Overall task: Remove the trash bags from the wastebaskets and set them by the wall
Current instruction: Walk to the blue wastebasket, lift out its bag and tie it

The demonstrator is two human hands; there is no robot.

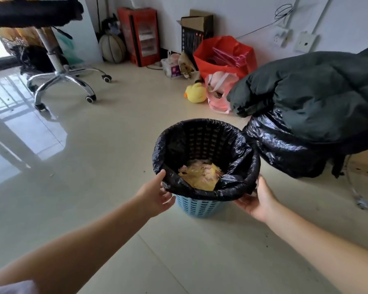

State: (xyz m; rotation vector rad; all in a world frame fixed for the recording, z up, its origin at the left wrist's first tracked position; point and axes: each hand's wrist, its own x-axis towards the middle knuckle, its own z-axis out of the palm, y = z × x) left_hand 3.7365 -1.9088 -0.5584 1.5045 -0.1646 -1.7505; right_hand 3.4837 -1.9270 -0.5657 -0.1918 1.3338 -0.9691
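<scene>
A light blue perforated wastebasket (pixel 198 206) stands on the tiled floor in front of me. A black trash bag (pixel 238 145) lines it, folded over the rim, with yellow and pink scraps at the bottom. My left hand (pixel 157 194) touches the bag's folded edge at the near left of the rim, thumb on top. My right hand (pixel 258 198) is at the near right of the rim, fingers under the folded edge. A second black trash bag (pixel 285 153) sits just right of the basket, partly under a dark padded jacket (pixel 319 90).
Along the white wall (pixel 238 9) stand a red heater (pixel 143 37), a cardboard box (pixel 197 28), a red bag (pixel 223 56), a pink bag (pixel 219 92) and a yellow duck toy (pixel 196 93). An office chair (pixel 60 77) stands far left.
</scene>
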